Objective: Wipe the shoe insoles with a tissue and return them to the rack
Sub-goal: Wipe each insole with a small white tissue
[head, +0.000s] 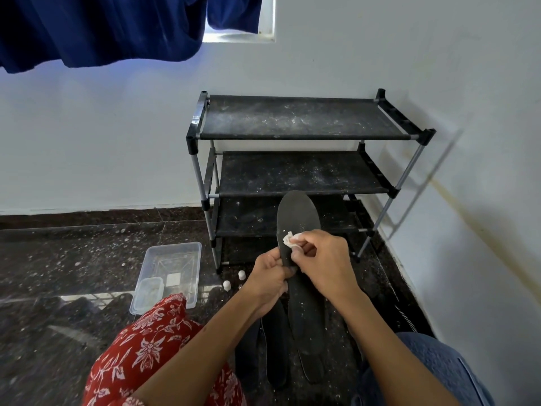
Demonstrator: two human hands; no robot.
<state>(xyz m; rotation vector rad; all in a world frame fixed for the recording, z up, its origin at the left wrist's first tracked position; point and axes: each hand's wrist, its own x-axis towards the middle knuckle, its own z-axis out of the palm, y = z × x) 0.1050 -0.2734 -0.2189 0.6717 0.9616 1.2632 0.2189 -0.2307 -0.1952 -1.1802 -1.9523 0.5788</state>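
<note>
Both forearms reaching in from near edge, meeting at centre, just in front of rack [307, 117].

L hand [270, 278]: wrist bent, fingers curled round left edge of insole [297, 218], thumb on top — clamped on it abt mid-length. Insole held up off floor, toe end pointing far, overlapping rack's lowest shelf in view; heel end dropping near, betw the arms.

R hand [323, 260]: knuckles up, fingers folded in, thumb + fingertips pinching crumpled white tissue [289, 238], pressed onto insole top just far of L hand's grip.

Counts:
- Insoles: 1 in hand; dark ones lying on floor [73, 259] under the arms, at least 2, poss 3, overlap makes exact no. hard to tell.
- Tissue: 1 wad.
- Rack: 1, black, 3 shelves, all dusty w/ white specks.
- Clear tubs: 2, big tray [172, 268] left of rack w/ small tub [147, 293] at its near-left corner.
- Small white caps [227, 285]: 2, on floor betw tray and rack foot.

Red floral cloth [152, 347] near left, denim [439, 364] near right. Blue cloth [102, 27] hanging far left.
</note>
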